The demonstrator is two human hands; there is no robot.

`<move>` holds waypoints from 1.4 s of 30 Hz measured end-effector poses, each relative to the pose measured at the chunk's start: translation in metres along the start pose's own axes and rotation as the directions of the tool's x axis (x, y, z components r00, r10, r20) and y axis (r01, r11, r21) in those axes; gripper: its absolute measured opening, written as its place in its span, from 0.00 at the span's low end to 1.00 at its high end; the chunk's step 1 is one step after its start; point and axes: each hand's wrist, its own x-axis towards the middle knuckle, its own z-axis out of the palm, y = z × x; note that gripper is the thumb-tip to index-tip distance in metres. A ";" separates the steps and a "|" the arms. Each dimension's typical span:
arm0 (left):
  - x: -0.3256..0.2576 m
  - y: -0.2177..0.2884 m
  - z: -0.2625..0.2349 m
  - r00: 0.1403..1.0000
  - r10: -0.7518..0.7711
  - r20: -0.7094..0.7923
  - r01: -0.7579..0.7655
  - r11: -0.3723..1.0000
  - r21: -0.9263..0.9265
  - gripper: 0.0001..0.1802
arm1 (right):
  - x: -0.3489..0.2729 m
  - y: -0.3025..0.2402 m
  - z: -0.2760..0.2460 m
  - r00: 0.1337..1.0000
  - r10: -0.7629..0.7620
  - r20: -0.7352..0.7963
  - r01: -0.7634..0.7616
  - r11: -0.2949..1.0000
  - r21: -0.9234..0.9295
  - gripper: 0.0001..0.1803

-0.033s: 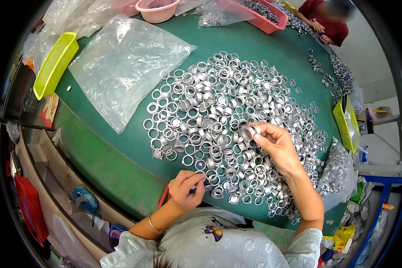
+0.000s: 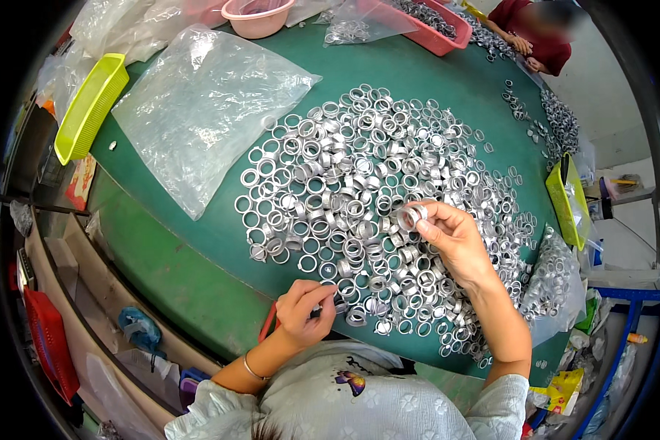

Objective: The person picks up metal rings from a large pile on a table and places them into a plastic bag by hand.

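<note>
A broad pile of silver metal rings (image 2: 323, 198) lies spread over the green table. Between thumb and fingers, my right hand (image 2: 455, 238) pinches a metal ring (image 2: 409, 216), raised over the middle of the pile. My left hand (image 2: 304, 312) is at the near edge of the table, beside the pile's lower left side. Its fingers are curled closed, and what they hold, if anything, is hidden; a dark spot shows under them.
A clear plastic sheet or bag (image 2: 205, 110) lies left of the pile, by a yellow-green basket (image 2: 88, 110). Pink tubs (image 2: 440, 37) stand at the back. On the right are a bag of rings (image 2: 554, 282) and another yellow-green basket (image 2: 565, 198). Another person (image 2: 535, 37) handles rings far right.
</note>
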 end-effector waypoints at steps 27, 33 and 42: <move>-0.001 -0.003 -0.004 0.999 -0.035 -0.003 0.035 0.999 -0.021 0.14 | 0.104 0.011 0.056 0.735 -0.375 0.564 0.671 0.284 -0.685 0.24; 0.002 -0.006 -0.002 1.000 0.004 -0.013 -0.004 0.999 -0.040 0.14 | 0.044 -0.001 0.030 0.780 -0.195 0.595 0.624 0.174 -0.762 0.22; -0.001 -0.003 -0.002 1.000 -0.021 0.020 0.022 1.000 -0.019 0.15 | 0.049 -0.021 0.005 0.829 -0.444 0.340 0.518 0.382 -0.765 0.08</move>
